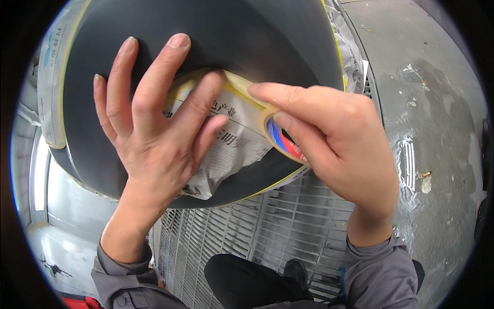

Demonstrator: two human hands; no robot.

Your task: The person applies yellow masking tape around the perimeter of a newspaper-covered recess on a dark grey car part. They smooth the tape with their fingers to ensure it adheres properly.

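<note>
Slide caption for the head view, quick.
Left hand spread over a dark panel and newspaper, right hand holding a tape roll.

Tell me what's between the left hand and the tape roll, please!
In the head view, a strip of pale tape and some printed newspaper lie between the left hand and the tape roll.

At twelve o'clock the panel is charcoal-black, edged yellow. My newspaper is grey-white with black print. My tape roll is tan outside, blue, red and black inside; its strip is pale yellow. I wear grey sleeves; the grating at six o'clock is barred silver-grey.
</note>
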